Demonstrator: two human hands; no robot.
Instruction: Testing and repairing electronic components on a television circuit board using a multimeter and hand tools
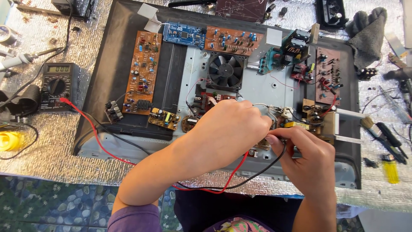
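Head view shows the left hand (229, 131) and right hand (307, 157) closed, each probably pinching a probe (tips hidden), on a small circuit board (296, 125) near the bench's front edge. Red lead (92, 129) runs to the multimeter (58, 86) at the left edge.

Electronics repair workshop: multimeter (56, 86), loose circuit boards (143, 72), soldering iron (19, 60), foil-covered bench (47, 150).

Open chassis (128, 141) at desk (43, 163) centre. Fan (226, 70) at 12 o'clock inside it; long circuit board (143, 73) at 10; multimeter (57, 86) on desk at 9; brush (377, 131) at 3.
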